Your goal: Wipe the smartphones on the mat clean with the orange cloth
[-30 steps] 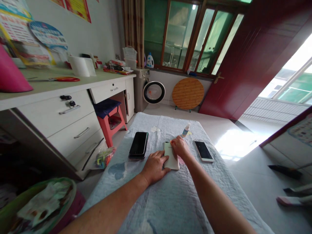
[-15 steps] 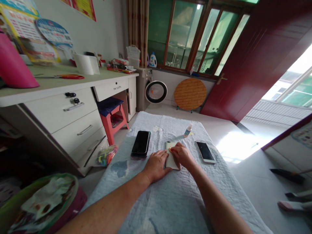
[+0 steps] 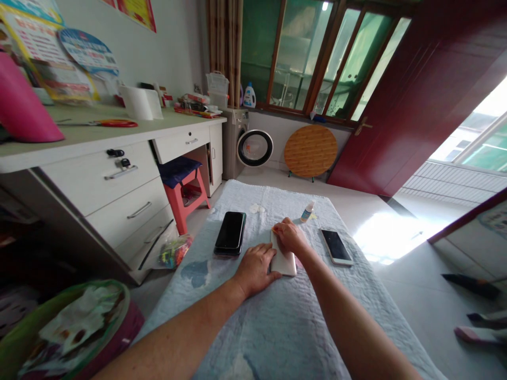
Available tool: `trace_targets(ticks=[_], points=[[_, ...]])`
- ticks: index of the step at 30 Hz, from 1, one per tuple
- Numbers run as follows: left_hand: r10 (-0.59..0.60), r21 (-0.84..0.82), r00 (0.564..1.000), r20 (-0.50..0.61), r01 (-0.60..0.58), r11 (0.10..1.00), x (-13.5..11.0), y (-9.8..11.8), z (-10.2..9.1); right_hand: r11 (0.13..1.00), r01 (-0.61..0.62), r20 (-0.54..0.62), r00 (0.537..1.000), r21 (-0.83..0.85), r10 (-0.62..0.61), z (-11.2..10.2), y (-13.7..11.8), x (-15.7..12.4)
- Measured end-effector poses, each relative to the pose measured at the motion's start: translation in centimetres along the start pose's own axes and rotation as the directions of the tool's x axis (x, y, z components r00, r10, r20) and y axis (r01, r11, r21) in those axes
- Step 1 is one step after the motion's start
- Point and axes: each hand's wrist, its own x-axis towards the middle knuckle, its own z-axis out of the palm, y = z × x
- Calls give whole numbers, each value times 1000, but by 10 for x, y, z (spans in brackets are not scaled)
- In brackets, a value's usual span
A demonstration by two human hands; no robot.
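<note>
Nearest, low left: green-rimmed bin (image 3: pixel 67 330) holding crumpled tissue.

Both forearms run up from the lower edge over a blue quilted cover (image 3: pixel 277 332) and converge toward its middle.

Left hand (image 3: pixel 255 269): palm down, wrist straight, fingers spread loosely. It lies flat against the near-left edge of a white phone (image 3: pixel 285 263), resting there without clasping it.

White phone: lies back-up on the cover, centre, long axis running away from the viewer.

Right hand (image 3: pixel 291 237): just beyond the left, knuckles raised, fingers bunched and bent down onto the phone's far end. A speck of orange shows at the fingertips. I cannot tell whether they pinch something or only press.

Left of the hands: black phone (image 3: pixel 230 240), flat, near but apart.
Right: dark-screened phone (image 3: pixel 336 246), light frame, apart.
Just past the right hand: small bottle (image 3: pixel 307 212), upright.

Farther: desk (image 3: pixel 130 184) with drawers along the left, red stool (image 3: pixel 184 192) tucked under it, and a round wooden board (image 3: pixel 311 151) leaning against the wall below the window.
</note>
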Motion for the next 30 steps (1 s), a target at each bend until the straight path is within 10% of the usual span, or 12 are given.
trace_targets(ticks=[12, 30], points=[[-74, -141, 987, -141, 54, 989, 0, -9, 15, 988, 149, 98, 984, -29, -146, -1, -9, 11], [-115, -189, 981, -153, 85, 978, 0, -6, 15, 978, 199, 191, 959, 63, -208, -9, -37, -71]])
